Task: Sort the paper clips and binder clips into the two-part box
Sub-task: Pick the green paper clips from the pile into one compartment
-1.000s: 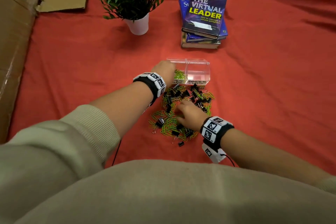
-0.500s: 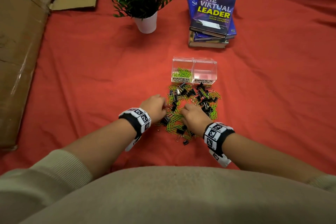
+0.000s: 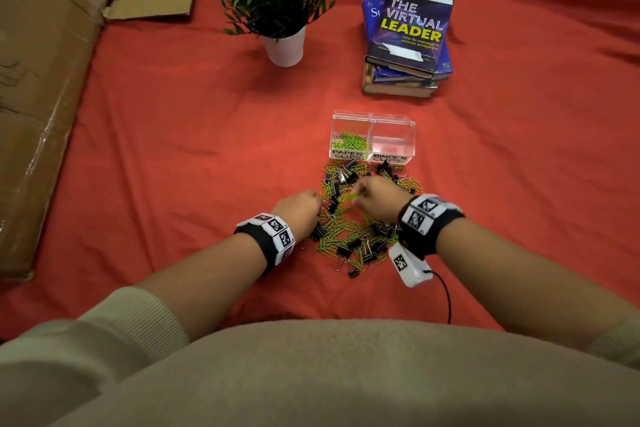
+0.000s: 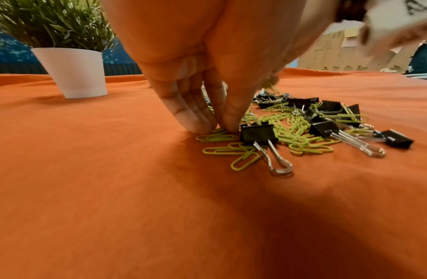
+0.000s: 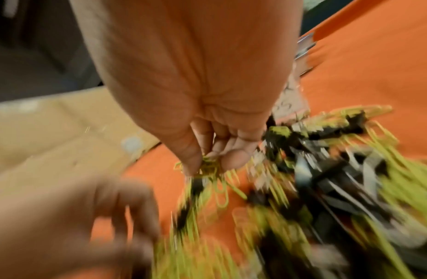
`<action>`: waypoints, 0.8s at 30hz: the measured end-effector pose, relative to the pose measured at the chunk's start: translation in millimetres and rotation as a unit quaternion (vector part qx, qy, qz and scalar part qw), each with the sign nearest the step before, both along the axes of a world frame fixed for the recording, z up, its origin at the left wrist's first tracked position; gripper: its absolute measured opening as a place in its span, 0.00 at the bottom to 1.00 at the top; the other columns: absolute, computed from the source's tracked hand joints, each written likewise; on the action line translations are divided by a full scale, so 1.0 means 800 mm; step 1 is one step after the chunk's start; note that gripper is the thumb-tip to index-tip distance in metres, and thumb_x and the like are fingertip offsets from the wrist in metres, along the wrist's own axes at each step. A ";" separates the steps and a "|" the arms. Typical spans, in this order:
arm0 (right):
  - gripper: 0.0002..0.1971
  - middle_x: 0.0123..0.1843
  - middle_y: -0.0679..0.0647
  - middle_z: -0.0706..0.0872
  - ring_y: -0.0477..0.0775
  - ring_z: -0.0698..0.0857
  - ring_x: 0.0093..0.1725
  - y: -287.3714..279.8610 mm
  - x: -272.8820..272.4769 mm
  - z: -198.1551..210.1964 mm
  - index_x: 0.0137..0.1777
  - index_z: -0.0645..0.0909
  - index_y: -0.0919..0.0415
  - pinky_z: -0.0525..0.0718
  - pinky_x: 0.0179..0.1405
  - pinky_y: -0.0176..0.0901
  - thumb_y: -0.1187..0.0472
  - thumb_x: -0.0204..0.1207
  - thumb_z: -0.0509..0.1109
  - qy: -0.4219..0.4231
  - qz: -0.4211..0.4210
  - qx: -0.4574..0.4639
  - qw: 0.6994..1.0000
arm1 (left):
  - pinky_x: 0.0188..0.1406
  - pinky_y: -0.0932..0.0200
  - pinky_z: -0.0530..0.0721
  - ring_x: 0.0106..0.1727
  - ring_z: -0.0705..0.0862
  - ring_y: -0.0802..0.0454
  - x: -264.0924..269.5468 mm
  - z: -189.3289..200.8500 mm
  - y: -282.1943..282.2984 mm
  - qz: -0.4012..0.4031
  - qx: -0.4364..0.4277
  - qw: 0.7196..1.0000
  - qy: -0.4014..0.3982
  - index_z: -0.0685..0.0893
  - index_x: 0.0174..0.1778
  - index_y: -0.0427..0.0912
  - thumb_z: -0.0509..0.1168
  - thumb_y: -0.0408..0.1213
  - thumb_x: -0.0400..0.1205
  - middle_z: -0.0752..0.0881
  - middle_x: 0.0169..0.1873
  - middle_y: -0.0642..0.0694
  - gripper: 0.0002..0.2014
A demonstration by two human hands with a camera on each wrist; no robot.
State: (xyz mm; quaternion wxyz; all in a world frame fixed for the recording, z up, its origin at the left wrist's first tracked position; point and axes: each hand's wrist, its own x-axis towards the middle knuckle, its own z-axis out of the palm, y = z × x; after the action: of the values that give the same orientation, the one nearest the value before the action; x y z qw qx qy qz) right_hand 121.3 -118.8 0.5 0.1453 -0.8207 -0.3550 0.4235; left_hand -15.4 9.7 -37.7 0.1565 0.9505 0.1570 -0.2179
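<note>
Now right hand (image 3: 378,200) has risen — fingers (image 5: 234,160) pinching paper clips (image 5: 209,167); left hand (image 3: 298,213) pinches more.

You read "THE VIRTUAL LEADER", subtitled "How to manage a remote workplace", on the top book (image 3: 410,28), upper right. On your two-part box (image 3: 374,116), the left label (image 3: 347,154) says "PAPER CLIPS" and the right label (image 3: 389,159) "BINDER CLIPS".
</note>
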 end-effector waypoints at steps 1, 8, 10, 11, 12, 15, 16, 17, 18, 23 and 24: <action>0.05 0.44 0.52 0.84 0.43 0.78 0.32 0.005 0.011 0.007 0.51 0.79 0.59 0.73 0.25 0.30 0.59 0.81 0.65 0.004 -0.016 0.012 1.000 | 0.49 0.46 0.83 0.55 0.82 0.40 0.000 -0.001 0.000 0.000 0.000 1.000 0.000 0.81 0.55 0.39 0.63 0.35 0.80 0.80 0.53 0.42 0.09; 0.07 0.41 0.55 0.83 0.50 0.81 0.37 0.060 0.069 0.045 0.52 0.81 0.66 0.79 0.32 0.37 0.62 0.80 0.66 -0.050 -0.085 0.087 0.991 | 0.53 0.46 0.80 0.59 0.79 0.40 0.003 -0.002 -0.003 0.003 -0.002 1.000 0.008 0.79 0.57 0.36 0.61 0.34 0.80 0.78 0.55 0.39 0.11; 0.09 0.43 0.57 0.84 0.55 0.83 0.42 0.074 0.072 0.044 0.54 0.82 0.68 0.83 0.41 0.45 0.63 0.80 0.66 -0.092 -0.080 0.067 0.990 | 0.52 0.47 0.80 0.59 0.80 0.39 0.003 -0.002 -0.003 -0.004 0.000 1.000 0.011 0.79 0.58 0.36 0.61 0.35 0.80 0.79 0.55 0.39 0.12; 0.10 0.45 0.59 0.84 0.57 0.83 0.44 0.079 0.071 0.042 0.55 0.82 0.69 0.82 0.45 0.46 0.63 0.80 0.65 -0.108 -0.073 0.053 0.990 | 0.51 0.47 0.80 0.58 0.80 0.39 0.004 -0.002 -0.002 -0.010 0.003 1.000 0.012 0.79 0.58 0.36 0.61 0.35 0.81 0.79 0.55 0.39 0.12; 0.10 0.47 0.60 0.84 0.58 0.83 0.46 0.082 0.070 0.040 0.56 0.81 0.69 0.81 0.47 0.45 0.63 0.80 0.65 -0.120 -0.067 0.042 0.990 | 0.51 0.47 0.79 0.58 0.80 0.39 0.005 -0.002 -0.001 -0.016 0.005 1.000 0.014 0.79 0.59 0.35 0.60 0.35 0.81 0.80 0.55 0.38 0.12; 0.14 0.62 0.60 0.82 0.58 0.82 0.59 0.080 0.063 0.032 0.63 0.79 0.65 0.80 0.59 0.45 0.62 0.79 0.67 -0.147 -0.058 0.053 0.986 | 0.51 0.47 0.79 0.58 0.81 0.37 0.008 0.001 0.004 -0.012 -0.004 1.000 0.025 0.78 0.58 0.35 0.59 0.33 0.81 0.81 0.56 0.37 0.11; 0.16 0.64 0.60 0.79 0.58 0.79 0.64 0.076 0.060 0.029 0.64 0.78 0.64 0.78 0.65 0.46 0.61 0.78 0.68 -0.164 -0.050 0.069 0.983 | 0.51 0.47 0.79 0.57 0.81 0.37 0.011 0.003 0.007 -0.007 -0.014 1.000 0.024 0.78 0.57 0.35 0.59 0.32 0.81 0.82 0.56 0.36 0.11; 0.17 0.66 0.59 0.77 0.58 0.77 0.67 0.069 0.056 0.027 0.65 0.78 0.64 0.76 0.69 0.48 0.61 0.78 0.68 -0.179 -0.041 0.086 0.979 | 0.52 0.47 0.79 0.56 0.82 0.36 0.013 0.005 0.011 -0.002 -0.027 0.999 0.017 0.79 0.56 0.35 0.59 0.32 0.81 0.82 0.55 0.36 0.10; 0.16 0.66 0.59 0.76 0.58 0.76 0.67 0.060 0.050 0.024 0.64 0.78 0.64 0.76 0.70 0.48 0.62 0.77 0.68 -0.188 -0.034 0.102 0.976 | 0.51 0.48 0.80 0.55 0.82 0.36 0.017 0.009 0.015 0.004 -0.042 0.999 0.004 0.79 0.54 0.36 0.58 0.33 0.80 0.83 0.54 0.36 0.09; 0.07 0.53 0.56 0.83 0.52 0.82 0.50 0.008 0.006 -0.009 0.51 0.84 0.62 0.83 0.53 0.41 0.63 0.78 0.64 -0.144 0.055 0.068 0.986 | 0.43 0.53 0.76 0.46 0.80 0.43 0.061 0.040 0.037 0.024 -0.065 0.992 -0.108 0.78 0.48 0.37 0.58 0.32 0.81 0.83 0.46 0.39 0.05; 0.08 0.54 0.55 0.81 0.52 0.80 0.52 -0.002 -0.004 -0.017 0.53 0.83 0.62 0.83 0.56 0.44 0.61 0.78 0.65 -0.138 0.071 0.055 0.986 | 0.41 0.54 0.75 0.44 0.80 0.44 0.073 0.047 0.039 0.027 -0.070 0.989 -0.124 0.78 0.48 0.37 0.58 0.32 0.81 0.83 0.45 0.40 0.04</action>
State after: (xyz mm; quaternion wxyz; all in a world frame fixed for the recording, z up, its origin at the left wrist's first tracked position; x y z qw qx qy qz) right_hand 117.8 -120.2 -13.1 0.1096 -0.8344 -0.4522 0.2954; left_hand 43.2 41.1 0.0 0.2469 0.9522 0.1462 -0.1044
